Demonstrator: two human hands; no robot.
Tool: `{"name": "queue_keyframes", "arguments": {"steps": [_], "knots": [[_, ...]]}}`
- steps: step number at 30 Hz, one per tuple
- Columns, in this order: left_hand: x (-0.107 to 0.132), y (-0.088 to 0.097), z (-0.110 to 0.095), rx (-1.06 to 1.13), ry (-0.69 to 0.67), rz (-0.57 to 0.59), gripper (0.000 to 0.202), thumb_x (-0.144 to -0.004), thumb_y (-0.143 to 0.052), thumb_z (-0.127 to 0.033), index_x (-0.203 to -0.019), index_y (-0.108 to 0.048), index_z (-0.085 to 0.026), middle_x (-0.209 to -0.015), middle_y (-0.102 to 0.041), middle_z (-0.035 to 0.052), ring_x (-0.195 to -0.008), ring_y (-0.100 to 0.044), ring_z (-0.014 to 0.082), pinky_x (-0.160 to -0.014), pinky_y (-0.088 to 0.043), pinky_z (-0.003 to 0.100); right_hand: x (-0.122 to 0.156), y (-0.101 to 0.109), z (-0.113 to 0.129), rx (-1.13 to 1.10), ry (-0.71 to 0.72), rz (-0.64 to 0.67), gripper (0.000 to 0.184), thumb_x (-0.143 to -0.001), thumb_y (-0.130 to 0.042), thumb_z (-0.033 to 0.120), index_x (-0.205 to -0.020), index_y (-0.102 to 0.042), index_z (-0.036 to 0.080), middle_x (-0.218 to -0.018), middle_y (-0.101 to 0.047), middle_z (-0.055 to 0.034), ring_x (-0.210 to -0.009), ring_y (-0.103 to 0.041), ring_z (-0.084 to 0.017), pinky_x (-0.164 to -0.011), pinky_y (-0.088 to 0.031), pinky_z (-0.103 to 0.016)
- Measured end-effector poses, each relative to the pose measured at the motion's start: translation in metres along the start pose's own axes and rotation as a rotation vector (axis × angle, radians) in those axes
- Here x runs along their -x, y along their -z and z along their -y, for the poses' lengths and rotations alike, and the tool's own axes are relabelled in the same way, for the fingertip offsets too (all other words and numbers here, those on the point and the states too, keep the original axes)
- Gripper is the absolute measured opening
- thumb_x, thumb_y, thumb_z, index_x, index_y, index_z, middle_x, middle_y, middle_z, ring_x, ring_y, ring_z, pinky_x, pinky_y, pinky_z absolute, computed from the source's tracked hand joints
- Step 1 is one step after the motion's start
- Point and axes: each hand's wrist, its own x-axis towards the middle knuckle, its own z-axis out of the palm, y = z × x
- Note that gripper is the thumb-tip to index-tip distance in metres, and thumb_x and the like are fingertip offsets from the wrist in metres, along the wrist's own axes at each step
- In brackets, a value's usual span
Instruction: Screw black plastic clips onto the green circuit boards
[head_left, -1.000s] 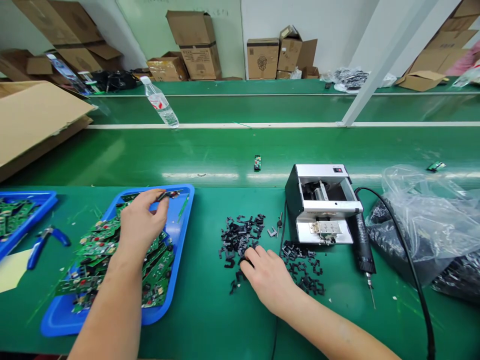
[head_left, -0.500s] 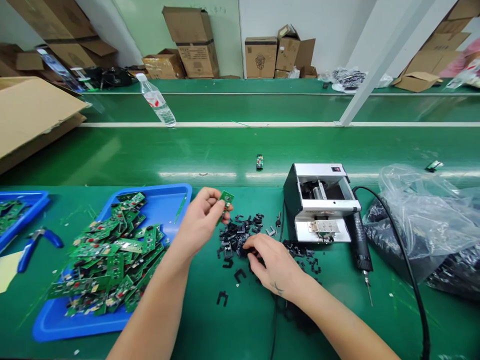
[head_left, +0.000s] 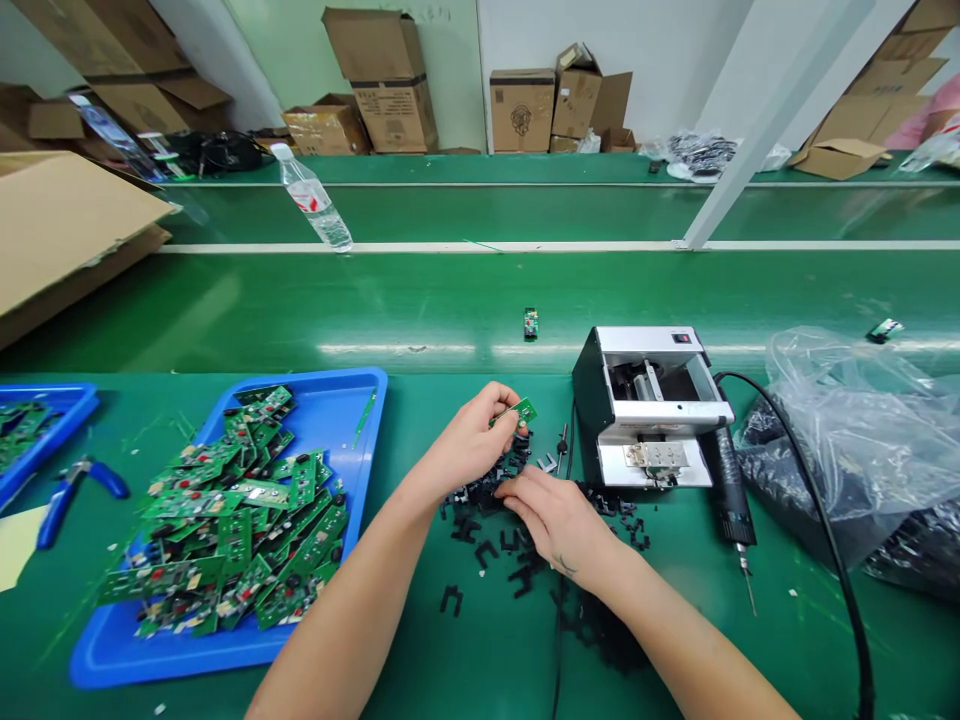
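So the green workbench carries everything here. Biggest thing on it is the blue plastic tray at the left part of the near edge, heaped with green circuit boards. Right of the middle sits a grey metal box-shaped machine, back towards the far edge.

Between tray and machine, both hands meet. The left hand has its fingers curled in, with thumb and fingertips pinching a small green circuit board held up off the bench, just left of the machine. The right hand is palm down just below it, fingers bunched together and tips down in the scattered black plastic clips. Can't tell if it's actually got one.

The held board's long axis runs roughly left to right, its free end tipped up a bit and pointing at the machine
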Motion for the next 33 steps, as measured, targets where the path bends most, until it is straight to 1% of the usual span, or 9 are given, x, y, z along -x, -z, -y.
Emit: {"name": "queue_keyframes", "arguments": {"steps": [3,5,9,11,14,18,22,25,33], "knots": [[0.002,-0.002,0.003,0.004,0.005,0.054,0.008,-0.097,-0.046,-0.026,-0.099,-0.051,-0.02,-0.071,-0.056,-0.0047,-0.063,-0.051,0.011,-0.059,-0.041,0.022,0.001,0.009,0.009,-0.066,0.024,0.002,0.026,-0.101,-0.046,0.015,-0.111,-0.069,0.019,-0.099,-0.069,-0.0097,-0.09,-0.068,-0.02,-0.083,-0.056,-0.033],[0.003,-0.003,0.002,-0.01,0.009,0.111,0.01,-0.097,-0.048,-0.029,-0.098,-0.053,-0.02,-0.072,-0.057,-0.0042,-0.064,-0.053,0.0115,-0.06,-0.041,0.023,0.005,0.022,0.017,-0.117,0.007,0.009,0.027,-0.102,-0.045,0.015,-0.111,-0.069,0.02,-0.094,-0.069,-0.0065,-0.079,-0.067,-0.015,-0.074,-0.057,-0.028],[0.01,-0.01,-0.007,-0.056,-0.005,0.234,0.011,-0.094,-0.053,-0.029,-0.095,-0.059,-0.02,-0.077,-0.061,-0.0033,-0.065,-0.054,0.0111,-0.06,-0.041,0.022,0.023,0.061,0.027,-0.385,-0.199,-0.021,0.021,-0.103,-0.049,0.022,-0.102,-0.071,0.024,-0.096,-0.067,-0.0031,-0.052,-0.053,-0.006,-0.048,-0.048,-0.021],[0.014,-0.016,-0.012,-0.048,-0.018,0.303,0.014,-0.094,-0.055,-0.031,-0.095,-0.063,-0.02,-0.077,-0.061,-0.0037,-0.063,-0.052,0.0104,-0.06,-0.04,0.022,0.034,0.079,0.027,-0.487,-0.232,-0.066,0.022,-0.102,-0.053,0.022,-0.1,-0.074,0.027,-0.104,-0.065,-0.0035,-0.051,-0.05,-0.004,-0.046,-0.046,-0.021],[0.021,-0.027,-0.017,-0.024,-0.022,0.396,0.017,-0.095,-0.054,-0.034,-0.099,-0.064,-0.02,-0.077,-0.061,-0.0038,-0.062,-0.051,0.0104,-0.06,-0.04,0.023,0.047,0.096,0.021,-0.482,-0.171,-0.125,0.027,-0.101,-0.054,0.019,-0.104,-0.078,0.032,-0.107,-0.061,-0.0037,-0.054,-0.054,-0.004,-0.048,-0.05,-0.022],[0.027,-0.037,-0.022,-0.041,-0.055,0.434,0.016,-0.095,-0.054,-0.031,-0.105,-0.061,-0.022,-0.091,-0.065,-0.0023,-0.066,-0.053,0.0106,-0.065,-0.043,0.024,0.057,0.097,0.014,-0.479,-0.253,-0.232,0.022,-0.096,-0.063,0.019,-0.108,-0.076,0.032,-0.098,-0.063,-0.0026,-0.057,-0.062,-0.008,-0.052,-0.056,-0.023],[0.031,-0.038,-0.025,-0.1,-0.075,0.374,0.011,-0.095,-0.053,-0.03,-0.102,-0.057,-0.022,-0.097,-0.065,-0.0002,-0.073,-0.055,0.0129,-0.066,-0.044,0.025,0.06,0.092,0.011,-0.501,-0.337,-0.279,0.002,-0.09,-0.073,0.023,-0.091,-0.075,0.024,-0.097,-0.067,-0.0047,-0.066,-0.065,-0.012,-0.053,-0.059,-0.023],[0.031,-0.037,-0.025,-0.105,-0.08,0.337,0.01,-0.096,-0.053,-0.031,-0.099,-0.056,-0.022,-0.096,-0.065,0.0006,-0.073,-0.057,0.0141,-0.064,-0.043,0.026,0.06,0.092,0.009,-0.457,-0.338,-0.27,0.006,-0.09,-0.072,0.026,-0.086,-0.074,0.021,-0.098,-0.066,-0.0072,-0.074,-0.064,-0.015,-0.053,-0.06,-0.023],[0.031,-0.039,-0.022,-0.13,-0.046,0.307,0.011,-0.097,-0.053,-0.032,-0.1,-0.056,-0.022,-0.086,-0.062,-0.0011,-0.068,-0.057,0.0144,-0.06,-0.041,0.025,0.057,0.096,0.009,-0.226,-0.382,-0.255,0.012,-0.089,-0.072,0.032,-0.085,-0.075,0.021,-0.084,-0.074,-0.0042,-0.069,-0.072,-0.016,-0.063,-0.064,-0.023]]}}
